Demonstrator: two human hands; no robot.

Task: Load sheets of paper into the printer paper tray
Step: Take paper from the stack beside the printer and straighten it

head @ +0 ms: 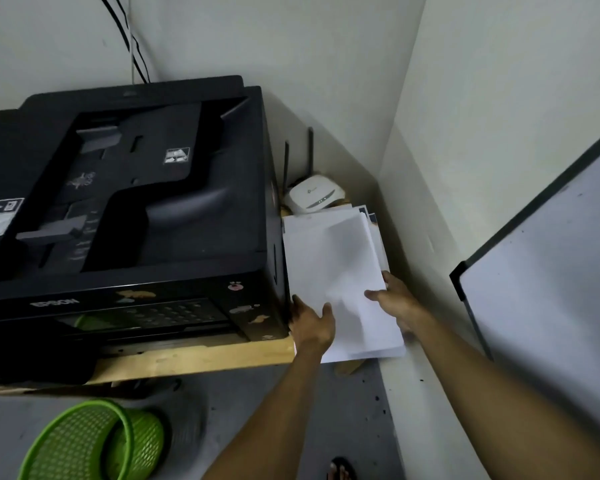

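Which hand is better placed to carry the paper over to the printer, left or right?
Probably the left hand. It grips the paper at the near left edge, right beside the printer. The right hand holds the far edge, near the wall, so it would need to cross over.

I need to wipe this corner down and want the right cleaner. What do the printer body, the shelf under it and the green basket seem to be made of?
The printer looks like matte black moulded plastic, with dull soft reflections. The shelf appears to be pale bare wood or plywood, with a light unpainted front edge. The green basket seems to be glossy plastic with a moulded mesh wall.
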